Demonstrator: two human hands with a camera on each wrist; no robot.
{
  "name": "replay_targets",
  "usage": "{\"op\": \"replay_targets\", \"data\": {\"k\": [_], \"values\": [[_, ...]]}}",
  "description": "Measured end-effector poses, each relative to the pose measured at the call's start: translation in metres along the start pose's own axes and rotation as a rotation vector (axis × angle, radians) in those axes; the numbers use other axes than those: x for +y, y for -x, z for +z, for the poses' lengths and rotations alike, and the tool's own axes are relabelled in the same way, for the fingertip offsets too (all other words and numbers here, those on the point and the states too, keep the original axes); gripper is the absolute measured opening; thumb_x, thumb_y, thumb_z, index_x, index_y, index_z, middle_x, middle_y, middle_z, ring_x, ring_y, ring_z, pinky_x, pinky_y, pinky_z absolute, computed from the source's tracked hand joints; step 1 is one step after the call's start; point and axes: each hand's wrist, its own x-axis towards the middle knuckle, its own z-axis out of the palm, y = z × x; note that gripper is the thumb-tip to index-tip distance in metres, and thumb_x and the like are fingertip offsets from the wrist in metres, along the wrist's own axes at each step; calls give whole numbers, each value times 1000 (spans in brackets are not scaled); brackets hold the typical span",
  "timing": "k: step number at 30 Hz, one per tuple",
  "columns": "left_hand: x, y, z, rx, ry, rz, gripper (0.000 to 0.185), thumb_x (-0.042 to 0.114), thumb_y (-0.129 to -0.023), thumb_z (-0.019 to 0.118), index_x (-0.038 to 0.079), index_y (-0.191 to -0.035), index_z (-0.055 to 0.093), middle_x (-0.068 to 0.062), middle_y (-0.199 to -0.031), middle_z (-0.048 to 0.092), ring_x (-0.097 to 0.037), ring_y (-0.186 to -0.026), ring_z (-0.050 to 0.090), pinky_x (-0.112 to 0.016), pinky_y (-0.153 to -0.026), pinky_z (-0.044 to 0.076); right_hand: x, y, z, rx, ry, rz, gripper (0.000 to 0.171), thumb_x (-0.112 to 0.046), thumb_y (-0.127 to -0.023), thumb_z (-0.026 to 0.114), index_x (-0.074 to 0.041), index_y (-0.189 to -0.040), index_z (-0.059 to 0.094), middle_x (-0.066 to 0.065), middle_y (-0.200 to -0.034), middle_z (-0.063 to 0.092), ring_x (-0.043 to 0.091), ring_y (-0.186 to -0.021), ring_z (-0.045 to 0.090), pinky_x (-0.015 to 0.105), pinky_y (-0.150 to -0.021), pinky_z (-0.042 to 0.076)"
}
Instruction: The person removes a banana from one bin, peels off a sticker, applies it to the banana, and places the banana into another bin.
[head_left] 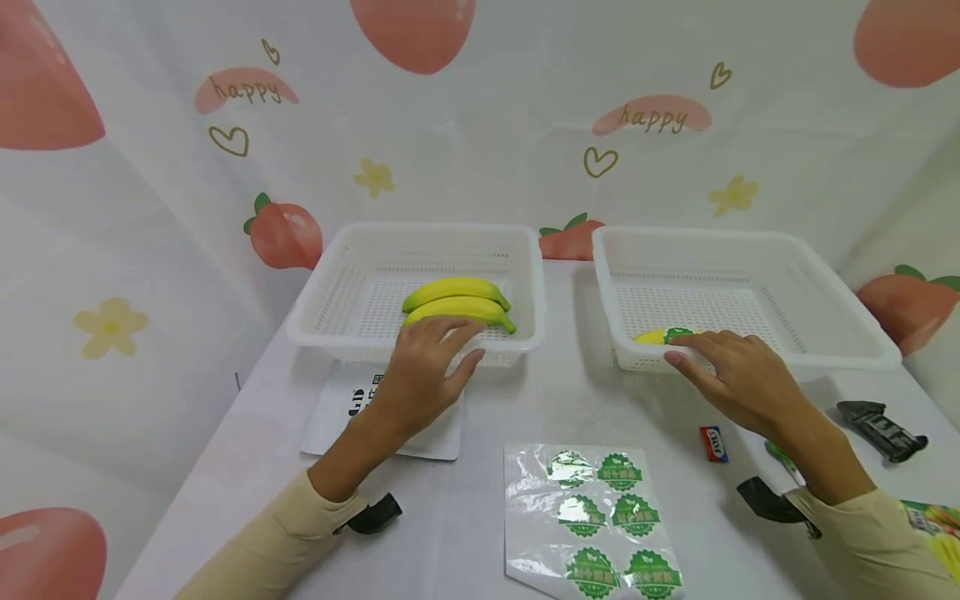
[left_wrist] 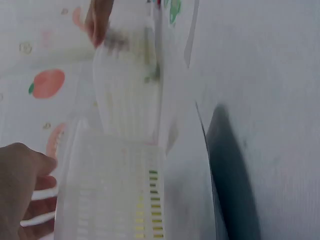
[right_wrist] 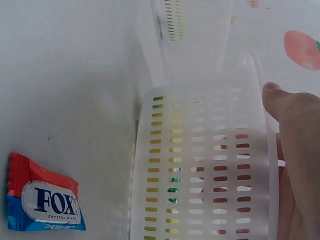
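Note:
Two yellow bananas (head_left: 459, 302) lie side by side in the left white plastic basket (head_left: 337, 342). My left hand (head_left: 429, 373) reaches over that basket's front rim, fingers loosely bent beside the nearer banana and thumb apart, holding nothing. In the right white basket (head_left: 840, 362), a yellow banana with a green sticker (head_left: 663, 336) lies against the front wall, partly hidden by the rim and my fingers. My right hand (head_left: 738, 379) hangs over this rim, relaxed fingers inside near the sticker and thumb outside. Through the slots in the right wrist view, yellow and green show.
A clear sheet of round green stickers (head_left: 588, 517) lies at the front middle. Under my left forearm is a white sheet with black print (head_left: 427, 433). Near my right wrist lie a red and blue FOX candy (right_wrist: 47, 197), a black wrapper (head_left: 883, 429) and a colourful packet (head_left: 937, 525).

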Motion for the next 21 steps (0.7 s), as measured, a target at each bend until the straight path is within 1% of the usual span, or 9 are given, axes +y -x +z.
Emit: {"op": "replay_targets", "data": {"k": [3,5,8,10,12,14,17,19,21], "values": [[-9,3,-2,-22,-39,-91,39,26,-97,80,10,-131,73,-10,-128,72,-33,-122,66,-61,-99,45,0,-1,-1,-17,2,10,50,-47,-108,55,-8,-136,70,28,-134,68,50,-123,61,65,-96,44],[-13,5,-3,-39,-53,-121,37,31,-97,79,12,-129,75,-10,-125,74,-33,-119,68,-62,-97,45,-1,-1,-2,-36,0,16,52,-48,-108,54,-7,-137,69,29,-136,67,51,-125,60,67,-98,43],[-15,6,-1,-54,-66,-127,32,34,-99,77,13,-123,78,-8,-119,78,-31,-111,73,-58,-93,47,-2,-3,-6,-76,-17,39,55,-49,-108,55,-5,-139,67,31,-140,64,54,-128,57,72,-102,42],[-15,6,0,-61,-73,-123,30,35,-100,75,14,-121,80,-7,-115,79,-30,-108,74,-55,-90,48,-3,-5,-10,-97,-52,56,56,-49,-108,55,-4,-140,66,31,-142,62,55,-130,56,74,-104,41],[-16,5,0,-67,-79,-122,30,36,-101,74,14,-120,80,-6,-113,80,-30,-107,75,-52,-87,48,-7,-8,-15,-90,-92,62,55,-48,-108,55,-4,-140,66,29,-139,64,52,-127,58,74,-101,44],[-16,5,0,-74,-82,-130,31,37,-101,73,14,-120,80,-5,-113,81,-29,-107,75,-50,-85,48,-12,-12,-17,-50,-141,32,50,-44,-108,58,-4,-138,68,24,-135,68,45,-120,63,68,-97,51],[-16,6,0,-82,-88,-139,31,38,-101,73,14,-120,81,-5,-113,81,-30,-106,75,-49,-84,48,-25,-23,-19,53,-211,-58,37,-34,-107,65,-7,-130,72,13,-121,74,30,-102,69,50,-83,58],[-17,6,0,-84,-87,-143,31,38,-101,73,14,-120,81,-5,-113,81,-29,-105,75,-49,-84,48,-37,-33,-19,104,-253,-124,29,-26,-105,68,-8,-126,74,6,-115,76,23,-97,70,38,-79,58],[-17,7,0,-83,-87,-145,32,38,-101,73,14,-120,81,-5,-113,81,-29,-105,74,-49,-83,48,-49,-45,-17,129,-294,-181,25,-21,-104,70,-8,-124,75,2,-112,77,18,-95,70,31,-77,56]]}}
